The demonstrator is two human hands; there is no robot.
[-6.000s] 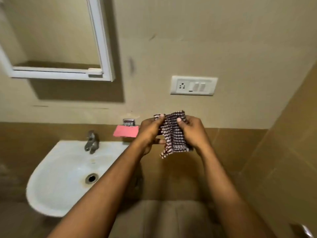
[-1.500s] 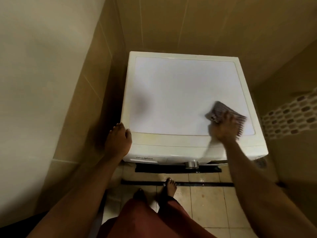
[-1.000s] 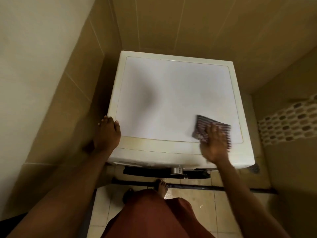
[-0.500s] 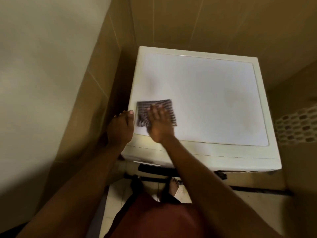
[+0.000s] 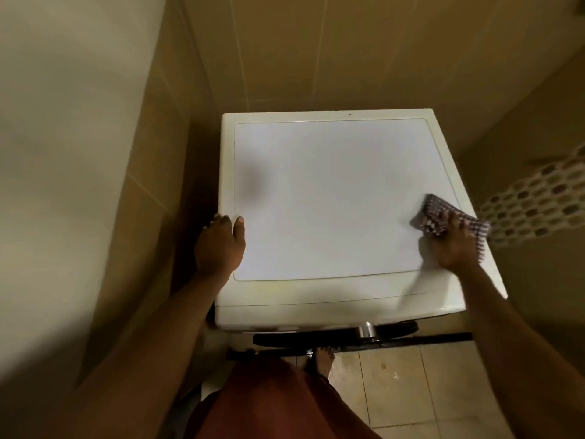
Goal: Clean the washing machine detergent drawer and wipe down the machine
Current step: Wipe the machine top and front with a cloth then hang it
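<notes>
We see the washing machine (image 5: pixel 329 198) from above, set into a tiled corner. The checked cloth (image 5: pixel 440 213) lies at the right edge of its white top, near the front. The right hand (image 5: pixel 452 245) presses it there; its grip is open, with fingers spread flat over the cloth rather than closed round it, which we judge suits broad sweeping strokes. That arm reaches forward and out to the right. The left hand (image 5: pixel 220 245) rests on the front-left corner with its thumb laid on the top and its fingers loosely bent at the rim. It holds nothing, and we take it for a brace. The detergent drawer sits on the front face, hidden from us.
</notes>
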